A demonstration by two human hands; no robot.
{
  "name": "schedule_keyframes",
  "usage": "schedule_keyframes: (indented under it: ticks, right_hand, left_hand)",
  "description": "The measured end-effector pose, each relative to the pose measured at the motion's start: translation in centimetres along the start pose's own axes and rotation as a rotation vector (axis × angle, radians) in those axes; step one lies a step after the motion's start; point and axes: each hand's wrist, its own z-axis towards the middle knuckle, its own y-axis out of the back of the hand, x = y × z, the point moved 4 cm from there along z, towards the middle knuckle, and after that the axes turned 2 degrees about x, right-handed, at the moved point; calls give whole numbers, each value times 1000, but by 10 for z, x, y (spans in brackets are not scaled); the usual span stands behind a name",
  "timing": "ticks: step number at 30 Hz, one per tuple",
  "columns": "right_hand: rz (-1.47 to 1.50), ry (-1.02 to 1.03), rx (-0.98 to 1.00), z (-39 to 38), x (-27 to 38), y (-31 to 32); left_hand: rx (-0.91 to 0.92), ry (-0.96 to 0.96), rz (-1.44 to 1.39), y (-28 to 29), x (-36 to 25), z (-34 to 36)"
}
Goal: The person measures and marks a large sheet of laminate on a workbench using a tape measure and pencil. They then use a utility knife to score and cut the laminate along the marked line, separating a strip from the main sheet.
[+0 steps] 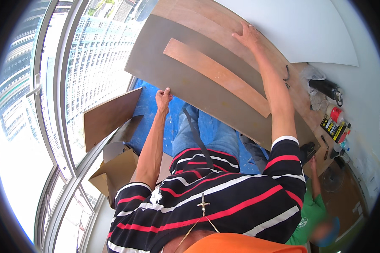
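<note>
A dark bottle [325, 89] and a red-labelled bottle [335, 114] stand in clutter past your right arm, a co-worker [315, 211] nearby. One wide, dull grey-brown board [202, 90] lies before you, one tan strip [215, 76] on top. Your left hand [164, 100] pinches the board's near edge; your right hand [248, 37], fingers spread wide, rests on the pale wood [198, 19] beyond.

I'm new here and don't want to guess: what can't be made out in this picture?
Head view:
- Person's feet: hidden under the grey-brown board.
- White panel: top cut off by the picture's upper edge.
- Left hand: fingertips out of sight, behind hand or board.
- Buildings: partly washed out by glare.
</note>
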Motion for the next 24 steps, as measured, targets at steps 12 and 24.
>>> schedule_keyframes:
  ticks: [12, 24]
  right_hand:
    - [-69, 118, -80, -17, 46, 5]
    - [257, 139, -94, -208, 95, -55]
  left_hand:
    - [100, 56, 73, 3, -8, -4]
    - [-127, -571, 822, 95, -165, 99]
